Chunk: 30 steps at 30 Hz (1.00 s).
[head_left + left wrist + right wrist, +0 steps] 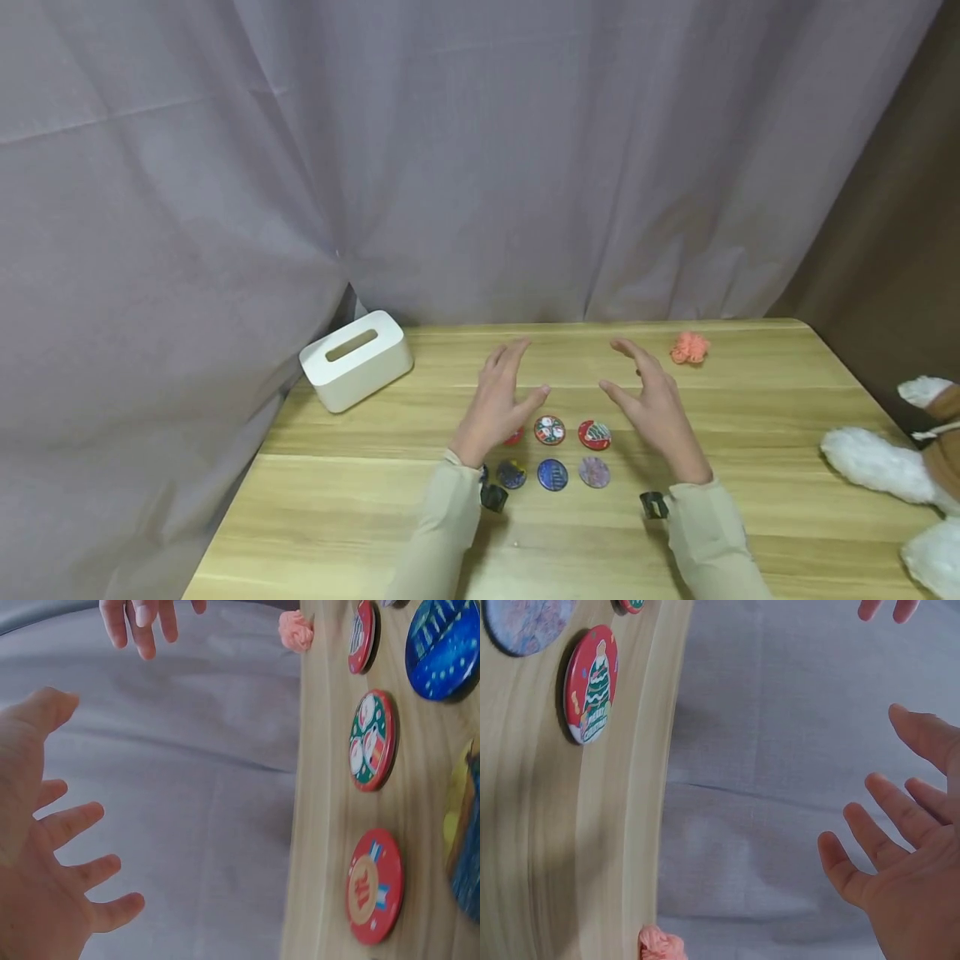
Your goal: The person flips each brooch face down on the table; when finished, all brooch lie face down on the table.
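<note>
Both hands are raised over the table with palms facing each other and fingers spread, holding nothing. My left hand (495, 408) hovers over the left end of two rows of round badges, and my right hand (654, 408) is beyond their right end. In the far row are a red badge (375, 886) partly hidden by the left hand in the head view, a green badge with white figures (550, 430), and a red Christmas tree badge (595, 435). Nearer lie a dark badge with yellow (512, 474), a blue badge (552, 475) and a pale purple badge (595, 472).
A white tissue box (356, 360) stands at the table's back left. Toward the back right edge sits a coral pink scrunchie-like puff (689, 347). A plush toy with white furry limbs (873, 464) lies at the right side. Grey curtain (480, 167) hangs behind the table.
</note>
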Available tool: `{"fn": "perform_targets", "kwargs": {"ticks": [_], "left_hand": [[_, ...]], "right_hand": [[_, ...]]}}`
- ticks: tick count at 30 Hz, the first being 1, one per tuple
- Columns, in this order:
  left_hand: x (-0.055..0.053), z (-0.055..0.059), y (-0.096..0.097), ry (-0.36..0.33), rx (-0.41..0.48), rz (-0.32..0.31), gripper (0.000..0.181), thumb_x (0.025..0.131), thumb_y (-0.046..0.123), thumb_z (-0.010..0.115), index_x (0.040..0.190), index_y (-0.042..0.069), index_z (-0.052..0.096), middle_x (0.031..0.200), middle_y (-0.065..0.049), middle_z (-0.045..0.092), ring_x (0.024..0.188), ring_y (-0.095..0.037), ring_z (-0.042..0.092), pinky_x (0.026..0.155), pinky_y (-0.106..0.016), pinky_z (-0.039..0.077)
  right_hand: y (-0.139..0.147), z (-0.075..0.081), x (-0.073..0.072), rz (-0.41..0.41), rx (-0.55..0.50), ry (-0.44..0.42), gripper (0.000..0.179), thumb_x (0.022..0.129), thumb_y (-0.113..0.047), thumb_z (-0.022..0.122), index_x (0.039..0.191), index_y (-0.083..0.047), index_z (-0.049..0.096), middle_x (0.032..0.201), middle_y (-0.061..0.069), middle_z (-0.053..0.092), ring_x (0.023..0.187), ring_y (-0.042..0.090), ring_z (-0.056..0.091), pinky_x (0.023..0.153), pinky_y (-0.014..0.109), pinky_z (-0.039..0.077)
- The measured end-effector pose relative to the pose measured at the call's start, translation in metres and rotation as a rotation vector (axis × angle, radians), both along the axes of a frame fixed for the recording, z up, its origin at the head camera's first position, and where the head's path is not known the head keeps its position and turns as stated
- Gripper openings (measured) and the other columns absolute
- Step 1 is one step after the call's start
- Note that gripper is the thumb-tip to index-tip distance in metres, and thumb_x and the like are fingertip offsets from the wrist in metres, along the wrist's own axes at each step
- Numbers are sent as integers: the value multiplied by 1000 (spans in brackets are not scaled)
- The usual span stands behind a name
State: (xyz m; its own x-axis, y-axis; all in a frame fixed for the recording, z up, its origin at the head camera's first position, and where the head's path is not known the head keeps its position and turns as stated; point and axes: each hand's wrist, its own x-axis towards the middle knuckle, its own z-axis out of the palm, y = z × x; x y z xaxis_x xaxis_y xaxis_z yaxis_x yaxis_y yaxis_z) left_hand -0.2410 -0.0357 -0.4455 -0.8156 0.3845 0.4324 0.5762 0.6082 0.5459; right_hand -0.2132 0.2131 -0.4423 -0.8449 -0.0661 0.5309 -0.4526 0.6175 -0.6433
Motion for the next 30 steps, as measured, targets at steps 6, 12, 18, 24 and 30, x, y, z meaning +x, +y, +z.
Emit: {"fn": "perform_targets", "kwargs": {"ticks": [6, 12, 18, 24, 30], "left_hand": [[3, -6, 9, -70, -50, -15, 78, 96, 38, 65, 159, 13, 27, 161, -8, 35, 147, -36, 28, 114, -56, 27], [4, -10, 20, -121, -79, -44, 82, 95, 38, 67, 160, 13, 24, 161, -7, 35, 147, -37, 28, 114, -57, 26], [3, -14, 28, -119, -96, -21, 83, 92, 35, 72, 159, 16, 28, 158, -7, 41, 146, -36, 31, 113, -57, 28], [2, -20, 39, -130, -130, -29, 83, 88, 31, 76, 157, 15, 32, 155, -6, 44, 145, -37, 32, 113, -56, 30], [4, -23, 44, -182, -197, -29, 75, 87, 28, 77, 153, 17, 42, 151, 0, 50, 145, -34, 33, 114, -52, 29]], "right_hand": [[4, -8, 4, 0, 30, -35, 65, 87, 0, 74, 144, 6, 44, 140, 27, 54, 129, 49, 46, 104, 66, 33], [8, -11, 7, 8, 50, -74, 67, 87, 1, 73, 146, 6, 42, 136, 27, 56, 127, 49, 47, 104, 69, 30], [11, -11, 8, 27, 77, -159, 69, 88, -2, 72, 148, 4, 39, 137, 27, 56, 129, 51, 44, 106, 70, 26], [14, -12, 7, 36, 112, -215, 68, 88, -1, 72, 148, 6, 39, 136, 26, 57, 130, 51, 44, 106, 69, 27], [12, -16, 7, 77, 167, -295, 62, 88, 1, 71, 143, 6, 45, 132, 26, 60, 127, 53, 46, 103, 69, 32]]}}
